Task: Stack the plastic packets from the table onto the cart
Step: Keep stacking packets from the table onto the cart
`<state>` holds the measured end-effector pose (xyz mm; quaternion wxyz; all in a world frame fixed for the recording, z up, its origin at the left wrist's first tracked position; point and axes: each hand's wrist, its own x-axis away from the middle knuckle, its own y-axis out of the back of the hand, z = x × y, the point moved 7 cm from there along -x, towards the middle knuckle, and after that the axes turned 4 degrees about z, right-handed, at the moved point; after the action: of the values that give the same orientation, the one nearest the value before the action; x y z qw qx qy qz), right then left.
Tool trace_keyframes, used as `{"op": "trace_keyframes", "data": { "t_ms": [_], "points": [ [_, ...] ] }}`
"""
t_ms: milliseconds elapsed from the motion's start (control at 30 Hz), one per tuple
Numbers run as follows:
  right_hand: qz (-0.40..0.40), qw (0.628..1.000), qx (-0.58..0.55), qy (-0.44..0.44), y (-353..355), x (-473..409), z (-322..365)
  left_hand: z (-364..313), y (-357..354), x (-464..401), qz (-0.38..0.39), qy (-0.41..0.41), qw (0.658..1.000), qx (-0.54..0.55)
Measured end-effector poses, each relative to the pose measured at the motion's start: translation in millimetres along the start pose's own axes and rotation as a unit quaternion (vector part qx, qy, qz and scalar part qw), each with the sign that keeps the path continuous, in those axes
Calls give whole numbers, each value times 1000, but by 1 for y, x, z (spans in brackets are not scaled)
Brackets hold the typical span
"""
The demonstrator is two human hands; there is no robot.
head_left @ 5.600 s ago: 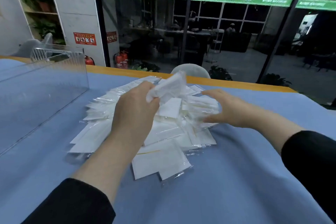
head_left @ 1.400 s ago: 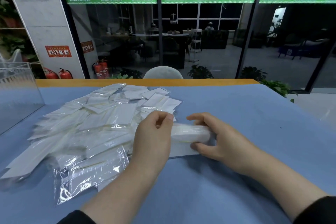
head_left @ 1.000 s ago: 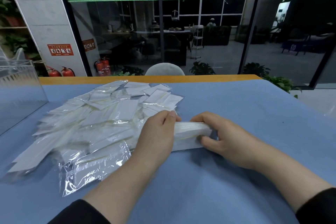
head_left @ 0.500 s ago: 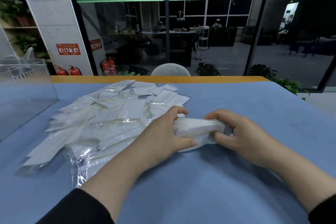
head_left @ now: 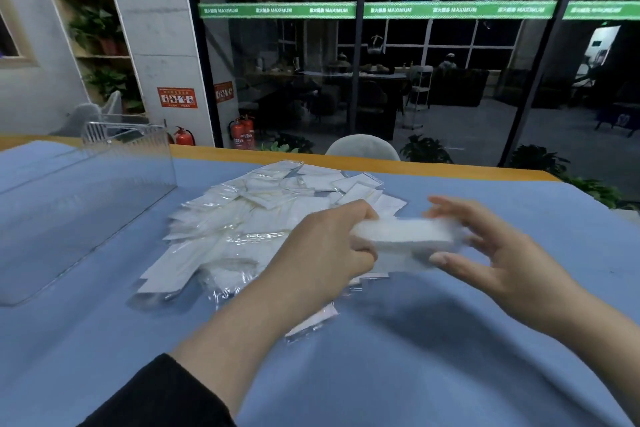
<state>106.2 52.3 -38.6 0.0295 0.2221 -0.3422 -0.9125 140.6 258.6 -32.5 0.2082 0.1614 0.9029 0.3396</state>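
Blue table (head_left: 450,374) — loose packets (head_left: 249,218) beside clear bin (head_left: 104,191).

Packet pile (head_left: 263,225) mid surface (head_left: 450,357); clear box (head_left: 86,191) left of pile; chair (head_left: 362,147) behind far edge

right hand (head_left: 498,253) blurred, packet stack (head_left: 401,236) smeared
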Motion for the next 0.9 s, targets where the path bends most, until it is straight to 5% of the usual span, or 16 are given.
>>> {"op": "trace_keyframes", "data": {
  "t_ms": [133,267,533,900],
  "points": [
    [-30,999,18,-32,-20,-29,11,55,89,21,-158,72,985,9],
    [105,977,180,-49,-81,-66,30,110,142,46,-276,130,951,-44],
    [283,916,277,-65,-157,-148,35,143,151,46,-284,157,945,-39],
    [313,894,318,52,-201,-182,51,140,157,49,-300,141,943,-23]
  ]
}}
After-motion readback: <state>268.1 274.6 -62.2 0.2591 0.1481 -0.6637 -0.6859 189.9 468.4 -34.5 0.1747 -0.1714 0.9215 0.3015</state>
